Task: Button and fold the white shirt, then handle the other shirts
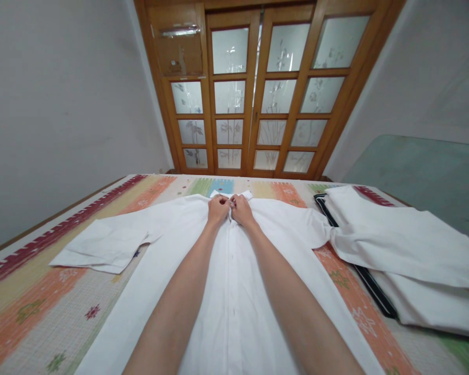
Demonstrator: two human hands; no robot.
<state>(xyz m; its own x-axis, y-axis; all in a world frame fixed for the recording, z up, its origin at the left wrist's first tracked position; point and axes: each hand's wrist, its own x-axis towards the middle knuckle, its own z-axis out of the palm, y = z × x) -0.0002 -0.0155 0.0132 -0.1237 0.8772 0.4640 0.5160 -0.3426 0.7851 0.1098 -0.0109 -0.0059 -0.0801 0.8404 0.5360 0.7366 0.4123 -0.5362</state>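
Observation:
A white button-up shirt (172,224) lies front up, its collar (245,195) at the far end and its sleeves spread to both sides. Just below the collar, my left hand (219,209) pinches the front edge of the shirt. Right beside it, my right hand (241,211) pinches the other side of the same opening. The fingertips of both hands nearly meet at the top of the button placket (231,271). Whether a button is between them is too small to make out.
A striped, patterned cloth (89,291) covers the surface under the shirt. On the right lies a stack of folded white clothes (406,219) with a dark, white-striped edge, and the shirt's right-hand sleeve rests over it. Wooden doors with glass panes (254,94) stand beyond, between pale walls.

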